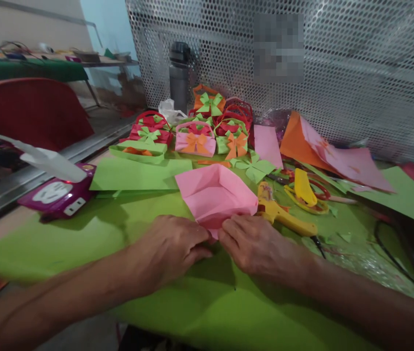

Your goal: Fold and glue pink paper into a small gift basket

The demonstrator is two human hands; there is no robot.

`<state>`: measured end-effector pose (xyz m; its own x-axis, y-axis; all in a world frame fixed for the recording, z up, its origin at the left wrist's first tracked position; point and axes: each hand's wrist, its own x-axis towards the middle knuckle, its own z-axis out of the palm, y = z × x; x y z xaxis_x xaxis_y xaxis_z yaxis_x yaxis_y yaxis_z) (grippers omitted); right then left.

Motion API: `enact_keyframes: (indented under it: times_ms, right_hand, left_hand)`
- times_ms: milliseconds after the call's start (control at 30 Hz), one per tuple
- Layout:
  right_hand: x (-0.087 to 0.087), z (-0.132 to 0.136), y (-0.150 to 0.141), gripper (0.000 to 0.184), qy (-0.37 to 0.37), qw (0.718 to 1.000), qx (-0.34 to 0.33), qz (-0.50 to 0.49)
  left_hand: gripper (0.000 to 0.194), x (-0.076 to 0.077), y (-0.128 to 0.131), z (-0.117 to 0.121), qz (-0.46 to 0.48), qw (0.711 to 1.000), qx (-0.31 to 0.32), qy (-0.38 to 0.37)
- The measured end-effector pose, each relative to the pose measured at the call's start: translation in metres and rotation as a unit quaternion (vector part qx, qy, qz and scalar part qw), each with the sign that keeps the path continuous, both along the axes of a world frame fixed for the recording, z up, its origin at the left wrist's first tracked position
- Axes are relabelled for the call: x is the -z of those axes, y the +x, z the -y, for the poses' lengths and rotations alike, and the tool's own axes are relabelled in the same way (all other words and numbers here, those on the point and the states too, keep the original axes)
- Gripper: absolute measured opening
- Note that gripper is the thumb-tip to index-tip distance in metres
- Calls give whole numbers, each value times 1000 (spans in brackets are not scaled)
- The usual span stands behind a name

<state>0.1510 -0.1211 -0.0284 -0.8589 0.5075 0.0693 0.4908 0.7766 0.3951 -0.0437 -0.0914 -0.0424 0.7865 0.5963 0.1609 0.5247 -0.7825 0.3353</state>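
A folded pink paper box shape (214, 193) lies on the green table cover (82, 243). My left hand (170, 248) and my right hand (256, 243) meet at its near edge, fingers pressed together and pinching the pink paper between them. A yellow glue gun (283, 214) lies just right of the right hand.
Several finished paper baskets with bows (195, 139) stand at the back by a grey flask (179, 78). Loose sheets: green (137, 174), pink (345, 161), orange (294, 141). Yellow-handled scissors (305, 191) lie to the right, a purple device (58, 195) to the left. A red chair (27, 112) stands far left.
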Motion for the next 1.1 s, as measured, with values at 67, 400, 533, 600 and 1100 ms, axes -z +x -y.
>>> enact_keyframes:
  times_ms: [67,400,533,600,1100]
  right_hand:
    - [2,0,0,17,8,1000,5,-4]
    - [12,-3,1,15,-70,987,74,-128]
    - [14,-2,-5,16,-173,944,182,-216]
    - [13,-3,-8,16,-204,924,218,-238]
    - [10,-7,-15,18,-262,878,299,-267]
  left_hand:
    - [15,-1,2,1,-19,1000,-12,-1]
    - [24,1,9,1,-29,997,-73,3]
    - [20,-1,11,-1,-50,991,-109,-62]
    - [21,-3,12,-1,-65,988,-120,-72]
    - [21,-5,3,-1,-59,987,-134,-68]
